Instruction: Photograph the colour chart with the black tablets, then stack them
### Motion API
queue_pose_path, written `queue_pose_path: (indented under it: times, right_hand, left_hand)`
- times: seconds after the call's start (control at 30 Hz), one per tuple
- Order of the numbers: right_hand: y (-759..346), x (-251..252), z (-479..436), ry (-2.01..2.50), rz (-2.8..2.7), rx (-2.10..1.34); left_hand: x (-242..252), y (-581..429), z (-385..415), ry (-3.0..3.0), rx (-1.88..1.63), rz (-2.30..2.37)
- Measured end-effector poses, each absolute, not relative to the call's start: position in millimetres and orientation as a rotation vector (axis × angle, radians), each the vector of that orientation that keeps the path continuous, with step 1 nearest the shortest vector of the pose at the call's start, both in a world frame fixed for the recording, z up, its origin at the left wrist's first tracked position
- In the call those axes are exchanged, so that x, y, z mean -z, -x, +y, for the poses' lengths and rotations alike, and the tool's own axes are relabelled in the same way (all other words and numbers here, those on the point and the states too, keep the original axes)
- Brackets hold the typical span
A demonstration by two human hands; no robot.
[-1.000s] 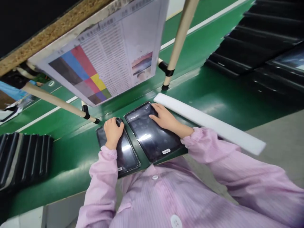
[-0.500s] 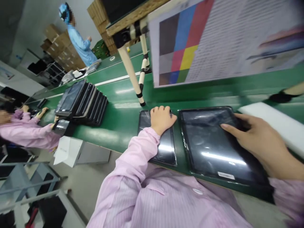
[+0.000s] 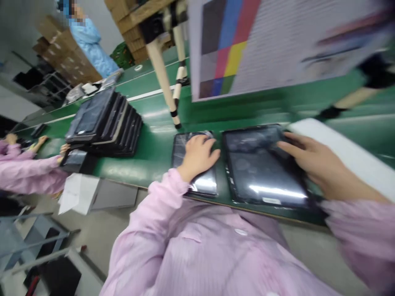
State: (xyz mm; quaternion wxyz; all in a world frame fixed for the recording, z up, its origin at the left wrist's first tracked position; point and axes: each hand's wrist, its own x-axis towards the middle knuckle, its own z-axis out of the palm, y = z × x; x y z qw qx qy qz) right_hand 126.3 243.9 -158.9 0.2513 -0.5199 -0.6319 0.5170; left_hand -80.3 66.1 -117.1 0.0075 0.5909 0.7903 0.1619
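Note:
Two dark tablets in clear wrap lie side by side on the green belt (image 3: 154, 160). My left hand (image 3: 197, 155) rests on the smaller left tablet (image 3: 202, 183), fingers curled over its upper part; whether they hold anything is unclear. My right hand (image 3: 311, 162) lies on the right edge of the larger right tablet (image 3: 262, 172), fingers stretched toward its top corner. Both arms wear pink striped sleeves.
A white foam strip (image 3: 345, 154) lies right of the tablets. A stack of dark tablets (image 3: 103, 123) stands on the belt to the left, where a co-worker's hand (image 3: 63, 149) reaches. A colour chart sheet (image 3: 265, 41) hangs above on a frame post (image 3: 162, 78). A person in blue (image 3: 89, 45) stands far back.
The view has swung left and down, blurring slightly. My left hand has loosened from a closed grip on the left tablet; my right hand stays on the right tablet.

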Motion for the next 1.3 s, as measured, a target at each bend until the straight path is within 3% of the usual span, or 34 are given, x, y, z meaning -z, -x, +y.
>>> queue_pose_path:
  times: [0.17,0.33,0.5,0.67,0.9,1.03,1.3]
  right_hand:
    - [-166.1,168.2,235.1,1.332,-1.77,-1.32]
    - [-215.1,170.8,201.6,1.035,-2.201,-0.97]
    - [-234.5,167.0,180.9,0.681,-2.532,-0.663]
    - [-224.4,167.3,179.7,0.513,-2.717,-0.578]
    - [-172.5,161.1,215.4,1.222,-2.49,-0.352]
    - [-180.5,152.0,234.7,1.368,-2.325,-0.284]
    - [-275.3,177.3,232.7,1.846,-2.361,-0.338]
  left_hand:
    - [117.9,90.7,-21.0,-1.914,-0.559,2.298]
    - [131.3,91.5,-87.5,-1.803,-0.439,2.351]
    - [140.7,87.6,-98.6,-1.812,-0.482,2.309]
    - [141.2,96.9,-89.6,-1.896,-0.524,2.232]
    - [139.7,133.6,-32.4,-1.659,-0.485,2.575]
    - [128.4,135.9,-12.9,-1.592,-0.562,2.758]
    - [112.4,94.9,-43.3,-1.931,-0.513,2.414]
